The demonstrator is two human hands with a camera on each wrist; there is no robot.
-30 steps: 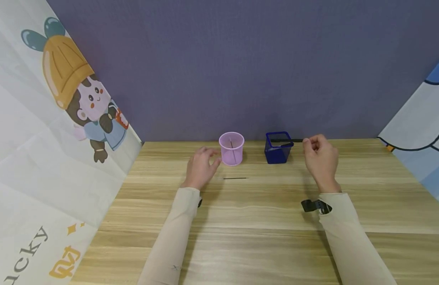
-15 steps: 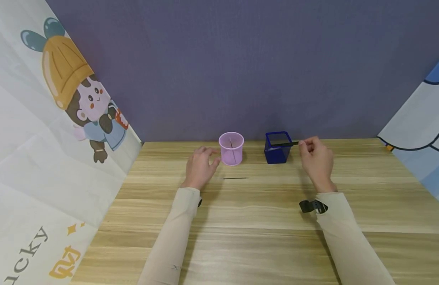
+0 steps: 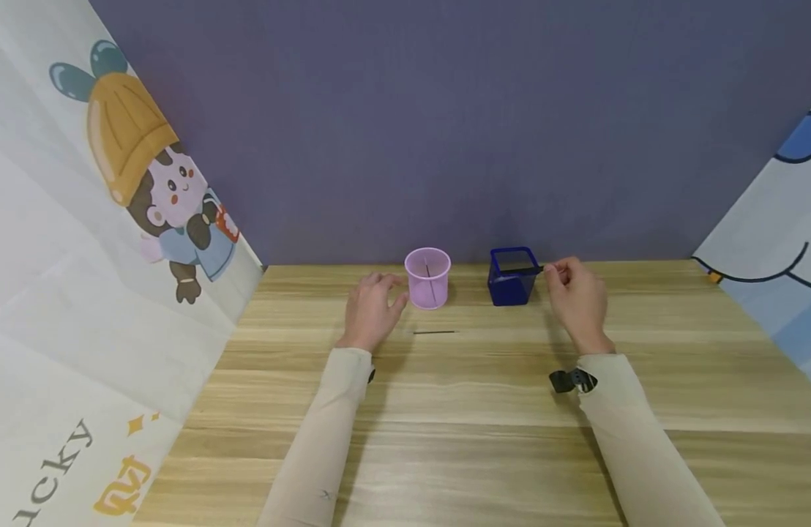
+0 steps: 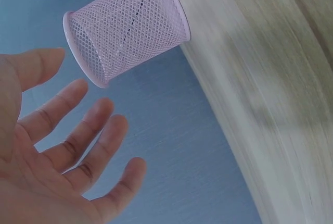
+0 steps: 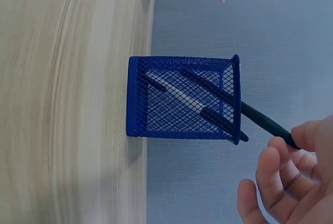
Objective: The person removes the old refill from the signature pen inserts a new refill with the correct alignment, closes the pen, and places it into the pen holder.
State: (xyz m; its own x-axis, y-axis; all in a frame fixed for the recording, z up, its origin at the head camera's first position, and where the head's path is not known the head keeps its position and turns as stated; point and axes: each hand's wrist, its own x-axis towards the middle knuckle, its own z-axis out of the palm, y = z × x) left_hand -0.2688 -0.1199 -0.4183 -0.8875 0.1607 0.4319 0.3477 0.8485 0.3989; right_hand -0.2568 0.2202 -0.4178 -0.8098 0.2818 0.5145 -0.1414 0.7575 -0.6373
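My right hand (image 3: 580, 300) pinches one end of a black pen (image 5: 265, 122) between thumb and forefinger. The pen slants over the rim of the square blue mesh pen holder (image 3: 509, 294), and its far part is inside. A second pen (image 5: 182, 98), whitish with black ends, leans in that holder. With fingers spread and slightly bent, my left hand (image 3: 371, 311) is beside the round pink mesh pen holder (image 3: 416, 293), its palm holding nothing. One thin dark stick, like a pen refill, stands inside the pink holder.
A thin dark stick (image 3: 435, 332), like a pen refill, lies on the wooden table (image 3: 458, 454) in front of the pink holder. Behind both holders rises a grey-blue panel (image 3: 405, 132). White printed sheets (image 3: 43, 241) flank the table.
My right hand has moved left toward the blue holder, carrying the black pen's end deeper inside it. My left hand has hardly moved. The head view has shifted slightly.
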